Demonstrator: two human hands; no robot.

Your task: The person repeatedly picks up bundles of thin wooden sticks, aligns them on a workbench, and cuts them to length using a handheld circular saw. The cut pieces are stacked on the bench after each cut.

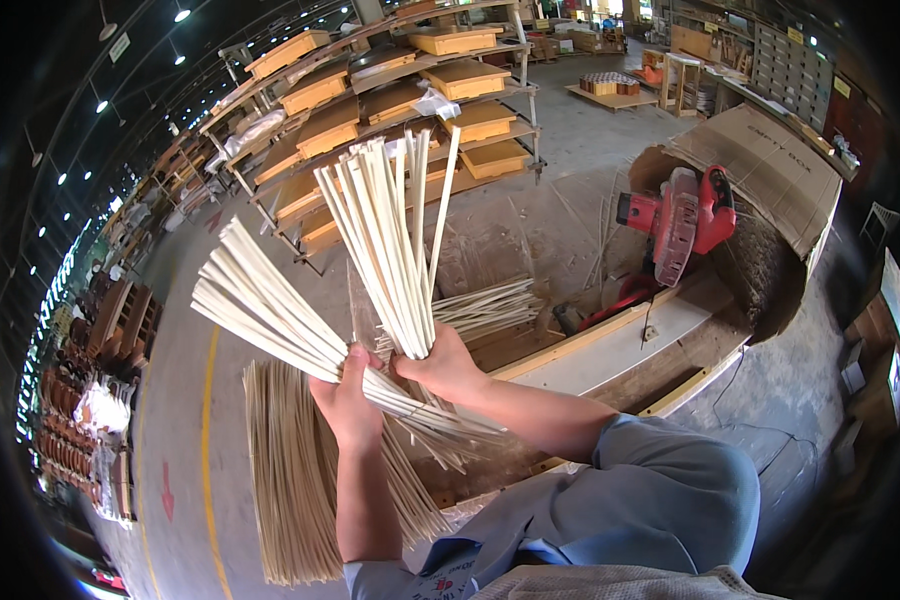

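My left hand (350,395) is closed around a bundle of thin pale wooden sticks (270,300) that fans out to the upper left, its lower ends spreading below my right wrist. My right hand (442,366) grips a second bundle of sticks (385,240) near its lower end; these stand nearly upright, and one leans away to the right. The two hands are close together, with the fingertips almost meeting. Beneath my left arm lies a thick pile of longer sticks (290,470). Some shorter sticks (490,305) rest on the worktop beyond my right hand.
At right, a red cut-off saw (677,225) stands on the long bench (610,345), in front of a large cardboard box (775,165). Ahead, a rack (530,95) carries wooden drawer-like pieces (470,78). A yellow floor line (208,420) runs at left. A cable (740,395) hangs beside the bench.
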